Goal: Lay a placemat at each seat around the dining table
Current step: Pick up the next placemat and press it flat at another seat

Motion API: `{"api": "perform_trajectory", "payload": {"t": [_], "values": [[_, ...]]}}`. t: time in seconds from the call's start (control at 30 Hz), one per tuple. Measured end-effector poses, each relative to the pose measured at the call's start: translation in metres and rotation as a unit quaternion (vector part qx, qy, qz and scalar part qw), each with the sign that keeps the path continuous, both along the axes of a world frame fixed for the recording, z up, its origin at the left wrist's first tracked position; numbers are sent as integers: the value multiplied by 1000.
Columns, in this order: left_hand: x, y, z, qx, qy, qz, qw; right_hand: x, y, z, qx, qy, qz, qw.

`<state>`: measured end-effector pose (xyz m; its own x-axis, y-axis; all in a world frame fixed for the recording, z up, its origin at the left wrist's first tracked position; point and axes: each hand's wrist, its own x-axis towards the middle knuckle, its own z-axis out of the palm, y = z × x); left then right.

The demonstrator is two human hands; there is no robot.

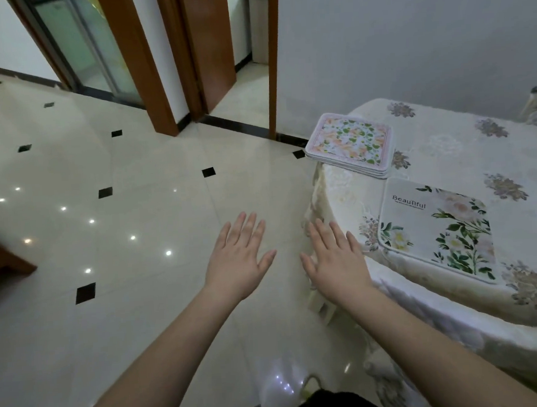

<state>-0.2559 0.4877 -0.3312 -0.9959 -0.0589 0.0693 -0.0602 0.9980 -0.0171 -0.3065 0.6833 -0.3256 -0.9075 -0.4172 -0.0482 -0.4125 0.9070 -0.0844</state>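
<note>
Head view: one placemat [437, 230], white with green leaves and the word "Beautiful", laid flat at lower right of frame, near the rounded edge of the table [465, 159]. Just above it in the frame, a stack of placemats [350, 145] with a pink-and-green flower print, corner poking a little past the table edge. Pale flowered tablecloth [518, 307] under both, hanging down the side.

Left hand [237, 258] and right hand [336, 260] both at centre frame, palms down, fingers spread, holding nothing, out over the shiny tiled floor [101, 169] rather than over the table. Right hand just beside the table edge, left of the laid mat.

Probably between seats: one mat down, stack waiting. Best next: reach up and right to the stack, lift only the top mat by pinching one corner and peeling, other hand steadying the rest so the overhanging pile stays put. Then carry flat to the next seat, set square to the table edge, smooth outward with open palms to avoid rucking the cloth.

Doorways [220, 49] with brown frames at upper left and upper centre.
</note>
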Motion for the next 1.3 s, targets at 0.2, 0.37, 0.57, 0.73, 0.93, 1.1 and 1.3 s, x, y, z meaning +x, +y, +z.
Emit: {"api": "perform_trajectory", "payload": {"t": [0.2,0.37,0.57,0.73,0.93,1.1,1.3], "values": [[-51,6,-6,32,-24,-15,999,-46,2,-20,-13,15,-10,1000],[-92,2,-12,15,-43,0,999,-92,-2,-25,-20,-25,-1,999],[-120,-18,-12,16,-85,48,995,-137,-30,-25,-37,-28,22,999],[-130,-42,-17,21,-88,67,994,-160,-62,-14,-18,-34,67,997],[-147,-98,-24,28,-86,85,992,-184,-125,-18,4,-35,89,995],[-167,-169,-29,36,-58,106,992,-206,-201,-20,25,-43,126,991],[-191,-257,-29,11,-29,84,996,-230,-292,-15,26,5,126,992]]}}
